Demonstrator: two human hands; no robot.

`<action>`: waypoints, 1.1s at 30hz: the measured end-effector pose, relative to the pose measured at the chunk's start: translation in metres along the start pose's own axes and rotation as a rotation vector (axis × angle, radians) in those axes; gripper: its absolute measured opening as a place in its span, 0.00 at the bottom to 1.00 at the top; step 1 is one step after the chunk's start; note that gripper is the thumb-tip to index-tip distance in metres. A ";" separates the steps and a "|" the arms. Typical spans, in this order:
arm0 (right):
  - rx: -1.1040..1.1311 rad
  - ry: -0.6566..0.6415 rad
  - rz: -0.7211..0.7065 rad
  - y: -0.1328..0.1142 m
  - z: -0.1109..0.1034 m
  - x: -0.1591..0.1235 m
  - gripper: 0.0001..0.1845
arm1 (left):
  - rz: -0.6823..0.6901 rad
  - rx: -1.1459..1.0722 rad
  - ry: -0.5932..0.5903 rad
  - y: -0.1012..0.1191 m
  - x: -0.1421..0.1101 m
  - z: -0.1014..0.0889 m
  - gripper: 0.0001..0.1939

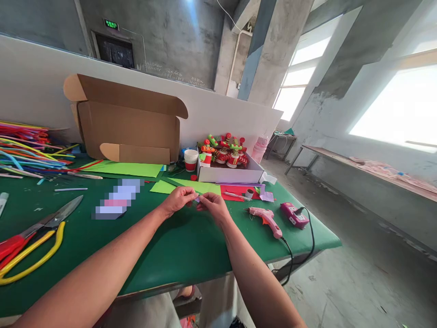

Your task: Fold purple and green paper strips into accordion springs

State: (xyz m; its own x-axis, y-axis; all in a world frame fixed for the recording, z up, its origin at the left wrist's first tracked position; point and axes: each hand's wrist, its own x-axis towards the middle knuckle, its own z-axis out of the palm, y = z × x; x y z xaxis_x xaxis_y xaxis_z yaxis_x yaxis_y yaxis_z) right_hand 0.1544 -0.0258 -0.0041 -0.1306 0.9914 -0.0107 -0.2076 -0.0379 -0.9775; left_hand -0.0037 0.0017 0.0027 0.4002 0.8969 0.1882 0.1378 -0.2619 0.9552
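Note:
Above the green table, my left hand (180,200) and my right hand (213,206) meet fingertip to fingertip. Both are closed in a pinch on a small piece of purple paper (197,199), mostly hidden by the fingers. Just beyond them lie a light green sheet (205,187) and a red sheet (234,193), with a folded purple paper strip (266,195) and a small brown-topped roll (249,194) on the right. A pink glue gun (266,218) rests to the right of my right hand.
Large scissors (44,232) lie at the left, near a heap of pipe cleaners (30,150). An open cardboard box (126,125) stands behind. Stacked paper cups (190,160) and a white box (228,175) of red-green figures are at the back. A purple power strip (294,215) trails a cord over the right edge.

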 end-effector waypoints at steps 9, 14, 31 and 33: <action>0.074 0.057 0.012 0.001 -0.002 0.001 0.25 | -0.015 0.040 -0.020 0.003 0.000 0.004 0.23; 0.089 -0.026 0.052 0.002 -0.002 -0.001 0.25 | 0.028 0.170 -0.027 0.000 0.001 -0.001 0.20; 0.127 0.129 -0.009 0.006 -0.003 0.005 0.18 | -0.077 -0.025 -0.052 0.000 0.000 0.012 0.27; 0.142 0.102 0.015 0.007 -0.003 0.005 0.19 | -0.057 -0.015 -0.053 0.001 0.000 0.011 0.27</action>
State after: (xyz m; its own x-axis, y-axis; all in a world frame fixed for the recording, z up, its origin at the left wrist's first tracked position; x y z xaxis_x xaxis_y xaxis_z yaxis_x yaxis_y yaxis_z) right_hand 0.1549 -0.0211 -0.0111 -0.0376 0.9979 -0.0534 -0.3419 -0.0630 -0.9376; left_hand 0.0066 -0.0029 0.0009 0.4394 0.8901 0.1212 0.1480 -0.2048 0.9676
